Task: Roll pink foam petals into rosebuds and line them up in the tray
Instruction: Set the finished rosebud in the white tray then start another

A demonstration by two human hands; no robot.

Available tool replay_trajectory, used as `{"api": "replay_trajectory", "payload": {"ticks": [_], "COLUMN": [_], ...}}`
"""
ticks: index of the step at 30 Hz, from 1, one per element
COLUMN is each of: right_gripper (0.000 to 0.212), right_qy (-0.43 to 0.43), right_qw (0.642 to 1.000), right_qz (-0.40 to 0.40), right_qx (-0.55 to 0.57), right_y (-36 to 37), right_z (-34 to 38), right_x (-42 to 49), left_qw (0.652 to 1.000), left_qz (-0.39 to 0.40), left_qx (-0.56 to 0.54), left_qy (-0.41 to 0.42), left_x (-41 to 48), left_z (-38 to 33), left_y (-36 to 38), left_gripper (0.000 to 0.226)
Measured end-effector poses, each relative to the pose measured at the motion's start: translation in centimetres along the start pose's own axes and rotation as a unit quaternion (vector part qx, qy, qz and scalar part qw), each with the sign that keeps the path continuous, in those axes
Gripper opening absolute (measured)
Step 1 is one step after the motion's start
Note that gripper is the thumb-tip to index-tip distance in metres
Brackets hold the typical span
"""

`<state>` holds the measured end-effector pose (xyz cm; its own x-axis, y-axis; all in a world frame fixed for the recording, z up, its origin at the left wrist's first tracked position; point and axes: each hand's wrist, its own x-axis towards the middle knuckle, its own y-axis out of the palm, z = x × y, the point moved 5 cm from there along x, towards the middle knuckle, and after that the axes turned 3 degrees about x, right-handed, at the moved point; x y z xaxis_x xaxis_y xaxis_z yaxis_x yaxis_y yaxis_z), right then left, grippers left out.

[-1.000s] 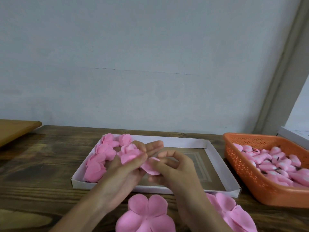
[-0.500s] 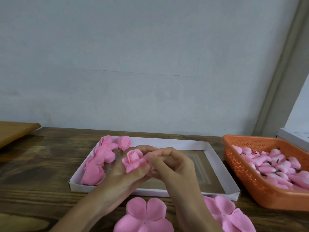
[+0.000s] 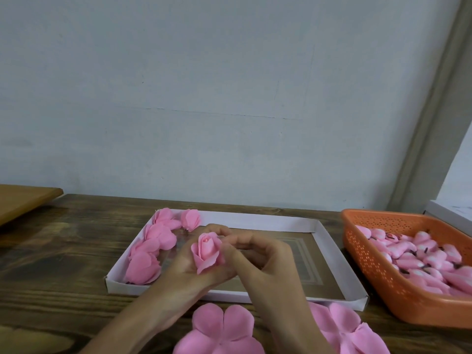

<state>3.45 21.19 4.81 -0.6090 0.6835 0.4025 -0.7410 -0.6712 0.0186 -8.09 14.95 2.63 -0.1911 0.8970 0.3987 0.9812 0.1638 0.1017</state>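
Two hands work one bud (image 3: 206, 251): the left hand (image 3: 189, 275) cups it, fingers curled round it; the right hand (image 3: 265, 261) pinches its petal at 3 o'clock. Rolling looks nearly done; next, set it in line. Beneath, the tray (image 3: 255, 221) holds finished buds (image 3: 158, 238) along 9 o'clock, open floor toward 3. Mind its low wall, and the basket (image 3: 383, 274) farther at 3.

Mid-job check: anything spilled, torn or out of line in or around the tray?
Nothing stands out. The finished rosebuds lie along the left wall of the tray, none over its rim. The left hand and right hand hold an intact rosebud; flat petals lie on the table.
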Motion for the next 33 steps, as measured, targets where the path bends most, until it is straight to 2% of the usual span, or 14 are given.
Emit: {"api": "replay_trajectory", "payload": {"ticks": [4,7,10,12,14,16,19,22,26,33], "right_gripper": [0.021,0.030,0.035,0.035,0.035,0.036,0.039,0.031,0.029,0.025], "right_qy": [-0.029,-0.061,-0.097,-0.158,-0.240,-0.281,-0.281,-0.277,-0.280,-0.274], "right_qw": [0.999,0.997,0.994,0.984,0.951,0.924,0.911,0.904,0.901,0.906], "right_qz": [0.024,0.049,0.040,0.003,-0.030,-0.019,0.044,0.077,0.086,0.083], "right_qx": [0.010,0.001,-0.018,-0.079,-0.193,-0.258,-0.300,-0.317,-0.319,-0.313], "right_y": [0.3,0.5,0.3,-0.3,-0.7,-0.8,-0.4,0.1,0.2,-0.1], "right_z": [0.3,0.5,0.9,1.5,2.5,2.8,2.6,2.5,2.3,2.7], "right_x": [-0.1,-0.1,-0.3,-0.3,-0.4,-0.4,-0.4,-0.5,-0.5,-0.4], "left_qw": [0.997,0.995,0.991,0.987,0.985,0.985,0.984,0.982,0.983,0.985], "left_qz": [-0.071,-0.094,-0.130,-0.154,-0.157,-0.145,-0.131,-0.121,-0.107,-0.095], "left_qx": [0.024,0.010,0.017,0.038,0.064,0.093,0.119,0.146,0.145,0.143], "left_qy": [0.001,0.013,0.010,0.002,0.004,0.003,0.008,0.014,0.044,-0.011], "left_x": [0.1,0.1,0.1,0.0,-0.1,-0.2,-0.3,-0.2,0.1,-0.2], "left_z": [0.2,0.0,0.0,0.1,0.1,0.2,0.1,-0.2,-0.5,0.0], "left_y": [-0.6,-0.7,-1.1,-1.5,-1.8,-1.9,-1.8,-0.8,0.1,-0.3], "left_gripper": [0.049,0.040,0.039,0.042,0.053,0.056,0.044,0.028,0.034,0.028]}}
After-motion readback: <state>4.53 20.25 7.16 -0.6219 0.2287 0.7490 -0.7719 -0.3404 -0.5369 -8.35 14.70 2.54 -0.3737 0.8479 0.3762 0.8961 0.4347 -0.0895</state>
